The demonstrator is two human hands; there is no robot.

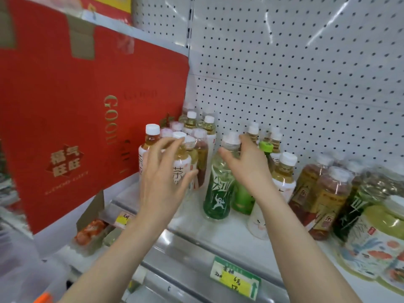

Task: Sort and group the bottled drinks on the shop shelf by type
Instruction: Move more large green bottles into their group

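On the white shelf (196, 228), right hand (247, 165) grips clear green bottle (218, 189); left hand (161, 173) splayed.

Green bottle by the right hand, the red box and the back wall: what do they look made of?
Green bottle: probably clear glossy plastic; the liquid shows through above a printed green sleeve. Red box: matte printed cardboard, with brown tape strips across its top. Back wall: white perforated panel, likely painted metal, judging by the sheen streaks.
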